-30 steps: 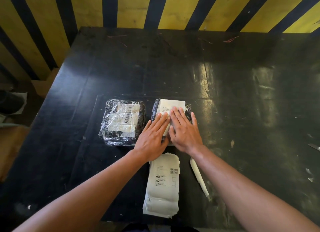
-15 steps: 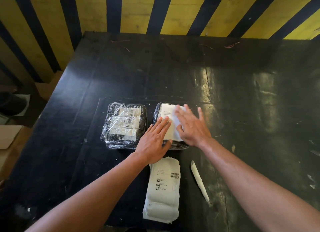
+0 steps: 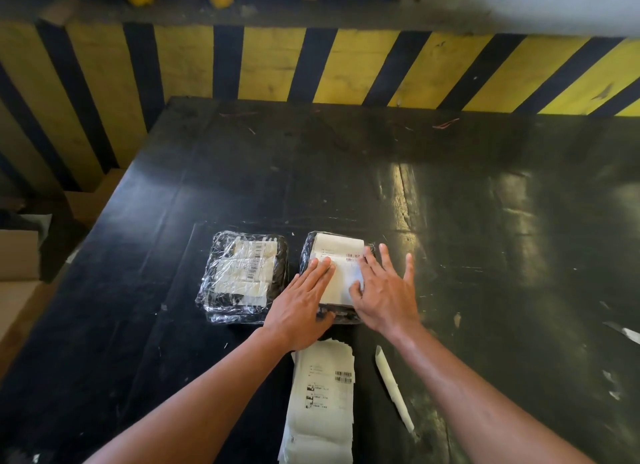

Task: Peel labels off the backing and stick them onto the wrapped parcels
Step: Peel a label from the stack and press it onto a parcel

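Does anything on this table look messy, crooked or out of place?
Mostly tidy. The label under both hands sits fairly straight on the right parcel. Odd bits: the label stack hangs over the near table edge, and torn white scraps litter the scuffed tabletop at far right.

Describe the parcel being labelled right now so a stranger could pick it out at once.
On the black table two wrapped parcels lie side by side near the front edge. Take the right parcel, just beyond the label stack. Unlike the left parcel, it has both hands, left and right, flat on its white label.
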